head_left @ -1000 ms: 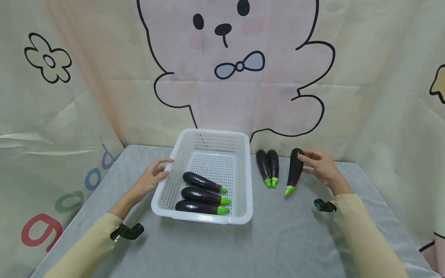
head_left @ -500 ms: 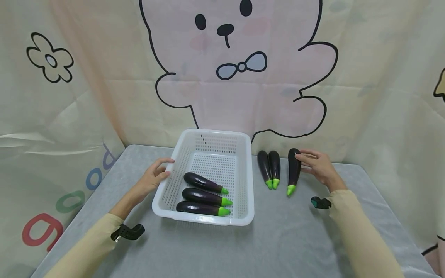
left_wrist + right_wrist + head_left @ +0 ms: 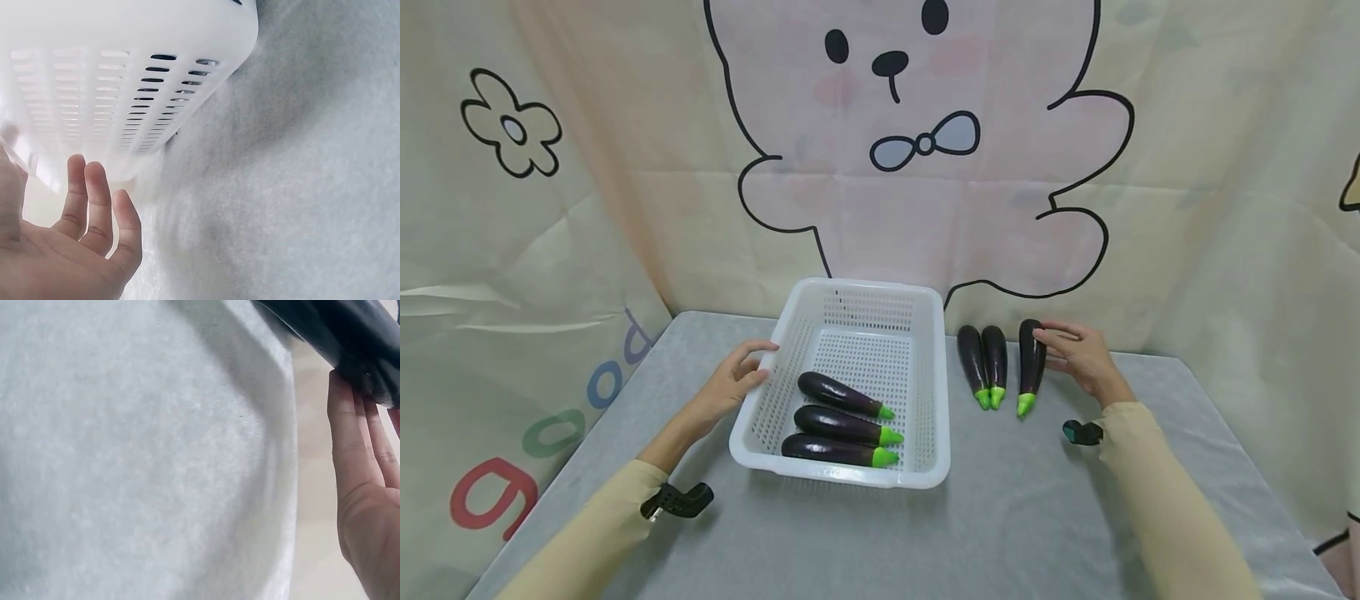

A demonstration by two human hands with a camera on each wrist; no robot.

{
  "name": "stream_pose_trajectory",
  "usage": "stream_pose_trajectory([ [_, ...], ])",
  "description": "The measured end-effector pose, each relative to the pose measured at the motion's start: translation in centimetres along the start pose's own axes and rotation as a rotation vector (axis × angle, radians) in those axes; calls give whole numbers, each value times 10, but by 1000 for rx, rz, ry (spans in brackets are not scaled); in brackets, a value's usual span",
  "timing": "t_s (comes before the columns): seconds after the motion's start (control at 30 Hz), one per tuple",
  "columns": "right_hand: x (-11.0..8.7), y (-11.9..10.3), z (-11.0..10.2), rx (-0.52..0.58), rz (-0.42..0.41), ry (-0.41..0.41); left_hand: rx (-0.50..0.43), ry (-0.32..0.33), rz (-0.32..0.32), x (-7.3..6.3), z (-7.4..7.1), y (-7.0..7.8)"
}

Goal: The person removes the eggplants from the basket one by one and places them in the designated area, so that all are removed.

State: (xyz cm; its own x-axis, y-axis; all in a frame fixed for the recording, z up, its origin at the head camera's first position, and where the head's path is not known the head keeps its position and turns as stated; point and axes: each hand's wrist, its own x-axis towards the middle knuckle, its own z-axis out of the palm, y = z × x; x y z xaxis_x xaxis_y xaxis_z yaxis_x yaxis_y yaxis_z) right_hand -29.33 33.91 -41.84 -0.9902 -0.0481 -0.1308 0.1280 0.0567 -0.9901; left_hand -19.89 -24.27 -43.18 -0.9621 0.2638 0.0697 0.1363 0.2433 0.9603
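Note:
My right hand [image 3: 1082, 358] touches the right side of a dark purple eggplant [image 3: 1028, 367] with a green stem, near its thick end. In the right wrist view its fingers [image 3: 350, 437] look straight, tips against the eggplant [image 3: 356, 337]. One fingertip overlaps the eggplant's edge in the head view. Two more eggplants, one [image 3: 973, 364] beside the other [image 3: 995, 364], lie just left. At the left rim of a white perforated basket [image 3: 942, 400] rests my left hand [image 3: 733, 379], fingers relaxed; three spread fingers stand apart from the basket wall [image 3: 106, 81] in the left wrist view.
Three eggplants lie side by side in the front part of the basket, the middle one [image 3: 835, 423] among them, stems to the right. A grey cloth [image 3: 1000, 533] covers the table. Behind it hangs a printed curtain [image 3: 880, 225] with a cartoon bear.
My right hand and the eggplant it touches have moved left, nearer the other pair, and the thick end swung left. The left hand and the basket stay in place; the view shifted slightly.

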Motion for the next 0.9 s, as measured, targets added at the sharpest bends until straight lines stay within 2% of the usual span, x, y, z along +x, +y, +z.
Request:
stream_pose_trajectory([
  [0.27, 8, 9, 1, -8, 1, 4, -2, 2, -22, -1, -1, 0],
  [0.63, 15, 10, 10, -152, -34, 25, -5, -9, 3, 0, 0, -1],
  [0.9, 15, 11, 10, -120, -59, 25, -1, -4, -9, 0, 0, 2],
])
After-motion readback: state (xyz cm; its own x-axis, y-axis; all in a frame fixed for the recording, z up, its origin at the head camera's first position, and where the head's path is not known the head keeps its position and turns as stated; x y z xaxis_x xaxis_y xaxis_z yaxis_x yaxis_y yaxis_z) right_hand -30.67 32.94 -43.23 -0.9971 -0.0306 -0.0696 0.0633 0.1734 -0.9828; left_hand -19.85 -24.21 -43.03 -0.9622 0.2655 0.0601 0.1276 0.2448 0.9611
